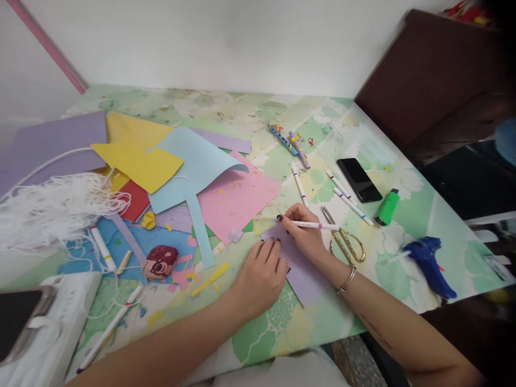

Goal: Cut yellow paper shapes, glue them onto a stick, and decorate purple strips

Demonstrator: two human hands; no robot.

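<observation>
A piece of light purple paper point(302, 274) lies on the patterned table near its front edge. My left hand point(262, 271) rests on the paper's left side, its fingers curled together; whether anything is under them is hidden. Over the paper's upper part, my right hand point(302, 231) holds a white marker point(312, 224) between thumb and fingers, its barrel pointing right. Gold-handled scissors point(347, 243) lie just right of that hand, partly behind the marker. More white markers point(300, 185) lie beyond my right hand.
Coloured sheets point(193, 166), white string point(52, 209) and a dark red case point(160, 262) cover the left side. A power strip point(68, 317) is at lower left. A black phone point(359, 180), green lighter-like object point(387, 207) and blue glue gun point(431, 266) lie right. Decorated paper tubes point(284, 141) sit farther back.
</observation>
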